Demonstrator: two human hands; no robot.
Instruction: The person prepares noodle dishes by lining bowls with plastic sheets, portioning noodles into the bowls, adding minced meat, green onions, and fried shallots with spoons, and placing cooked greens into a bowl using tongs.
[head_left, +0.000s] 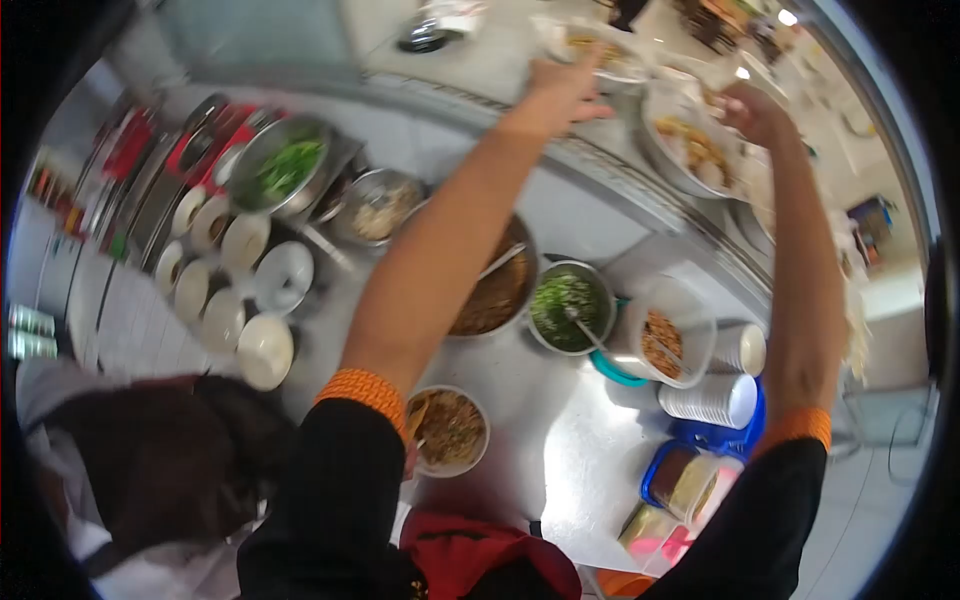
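My left hand reaches up to the raised counter, fingers apart, beside a white bowl with yellowish food. Over the rim of a large metal basin is my right hand, its fingers bent together; what they hold, if anything, is too blurred to make out. Pale and yellow pieces lie in the basin. Below my left forearm a white bowl of brown chopped food stands on the steel table.
Empty white bowls stand at left, near a co-worker's dark apron. Mid-table are chopped greens, a pot of brown sauce and a tub with a spoon. Stacked cups lie at right. A ledge edges the raised counter.
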